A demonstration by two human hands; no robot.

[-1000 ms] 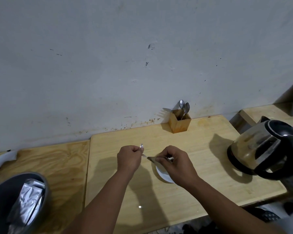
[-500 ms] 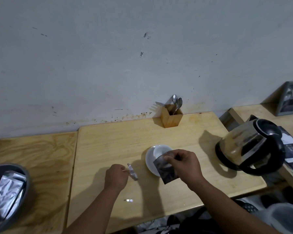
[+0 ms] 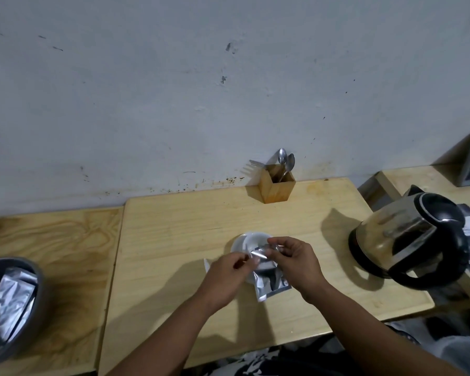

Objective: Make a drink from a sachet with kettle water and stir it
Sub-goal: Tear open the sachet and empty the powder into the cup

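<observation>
Sachet point(image 3: 269, 278) is hanging over the white cup point(image 3: 248, 241), both hands now pinching its top. Left hand point(image 3: 225, 278) has come back from the table, torn strip seemingly gone, so pouring is likely next. Right hand point(image 3: 296, 264) is gripping the foil; left fingertips are closed on the mouth, probably spreading it. Kettle point(image 3: 407, 240) is sitting untouched at right.

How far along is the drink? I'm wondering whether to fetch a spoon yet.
Early. Both hands, left hand and right hand, hold the silver sachet by its top over the white cup. Whether powder is in the cup cannot be seen. The kettle stands untouched and the spoons sit in their wooden holder, so pouring and stirring remain.
</observation>
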